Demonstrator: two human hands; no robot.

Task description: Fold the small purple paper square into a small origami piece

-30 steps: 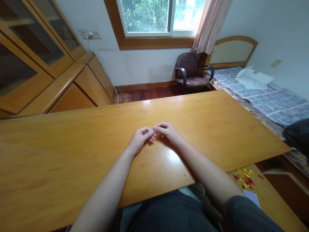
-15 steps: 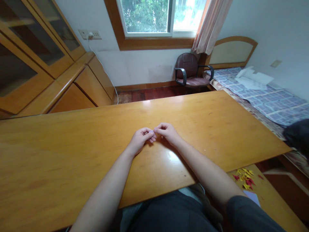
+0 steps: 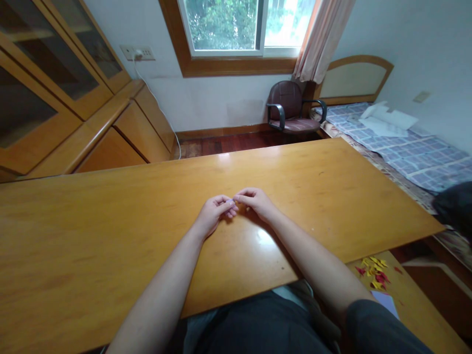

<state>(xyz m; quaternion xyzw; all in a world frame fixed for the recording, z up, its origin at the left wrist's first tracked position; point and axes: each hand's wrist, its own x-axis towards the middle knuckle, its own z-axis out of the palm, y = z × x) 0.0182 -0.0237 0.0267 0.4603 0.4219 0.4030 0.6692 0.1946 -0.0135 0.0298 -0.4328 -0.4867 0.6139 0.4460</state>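
Above the middle of the table, my left hand (image 3: 216, 212) pinches a small folded piece of purple paper (image 3: 231, 201) between thumb and fingers. My right hand (image 3: 255, 202) meets it from the right, its thumb and forefinger pressed together on the paper's edge. Most of the paper is hidden by the fingertips, so its folded shape cannot be made out. Both forearms reach in from the near edge of the wooden table (image 3: 110, 236).
On a lower surface at the right lie several yellow and red folded paper figures (image 3: 376, 270) beside purple paper (image 3: 384, 302). Beyond the table stand a brown armchair (image 3: 289, 105) and a bed (image 3: 405, 142). A wooden cabinet (image 3: 99, 132) is at the left.
Both hands stay almost where they were, fingertips still together on the purple paper. They have shifted very slightly to the left.
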